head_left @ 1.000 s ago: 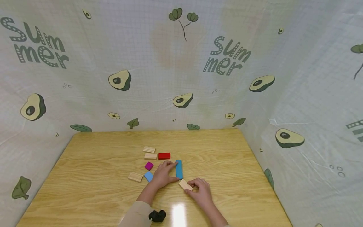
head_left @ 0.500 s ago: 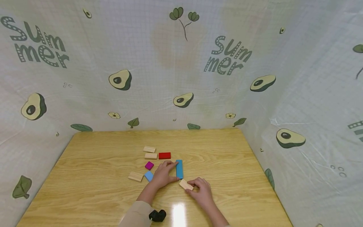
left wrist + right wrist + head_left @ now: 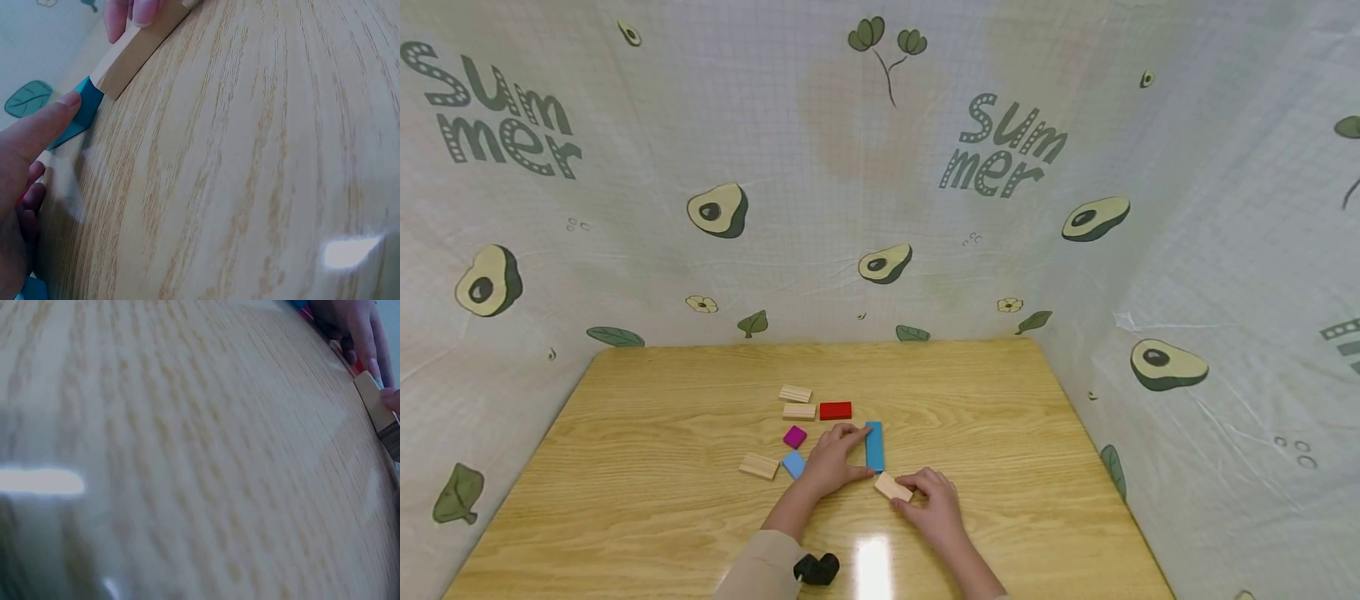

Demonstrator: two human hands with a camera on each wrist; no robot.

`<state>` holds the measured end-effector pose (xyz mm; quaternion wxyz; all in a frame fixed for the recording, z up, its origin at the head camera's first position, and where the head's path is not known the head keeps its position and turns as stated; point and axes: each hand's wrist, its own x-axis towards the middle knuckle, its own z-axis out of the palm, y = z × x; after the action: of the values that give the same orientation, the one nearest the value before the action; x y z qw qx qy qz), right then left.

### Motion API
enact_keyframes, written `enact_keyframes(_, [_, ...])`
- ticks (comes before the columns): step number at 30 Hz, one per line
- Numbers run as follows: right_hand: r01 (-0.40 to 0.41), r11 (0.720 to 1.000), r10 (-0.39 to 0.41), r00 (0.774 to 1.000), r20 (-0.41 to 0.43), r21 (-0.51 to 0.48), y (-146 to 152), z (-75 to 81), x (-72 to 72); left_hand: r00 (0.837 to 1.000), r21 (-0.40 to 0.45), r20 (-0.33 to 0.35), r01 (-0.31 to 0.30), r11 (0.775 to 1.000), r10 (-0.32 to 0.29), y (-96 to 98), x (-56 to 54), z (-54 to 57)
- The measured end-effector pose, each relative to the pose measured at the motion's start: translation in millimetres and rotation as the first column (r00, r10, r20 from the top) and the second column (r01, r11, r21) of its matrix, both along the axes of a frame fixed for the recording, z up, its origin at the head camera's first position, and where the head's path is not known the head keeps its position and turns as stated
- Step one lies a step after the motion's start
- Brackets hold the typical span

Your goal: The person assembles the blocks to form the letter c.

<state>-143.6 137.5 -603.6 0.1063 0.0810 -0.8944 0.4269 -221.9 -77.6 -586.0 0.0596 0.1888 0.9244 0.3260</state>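
Lying on the surface, the long blue block was held at both ends by the left hand, thumb and finger wide apart. Just beside its near end, the right hand pinched a wooden block.

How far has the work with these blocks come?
Seemingly done: the blue block lies on the table. In hand: the left hand grips its ends; the right hand pinches a plain block nearby. Perhaps remaining: the red block and purple block, in neither hand.
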Motion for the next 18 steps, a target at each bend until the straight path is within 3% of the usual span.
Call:
enact_keyframes(11, [-0.005, 1.000, 0.005, 1.000, -0.002, 0.001, 1.5, 1.4, 0.2, 1.000, 0.000, 0.005, -0.001, 1.000, 0.001, 0.8, -0.2, -1.0])
enact_keyframes(18, [-0.024, 0.998, 0.029, 0.996, 0.089, -0.052, 3.4, 4.9, 0.1, 1.000, 0.074, 0.022, -0.010, 0.997, 0.009, -1.8, 0.2, 0.2])
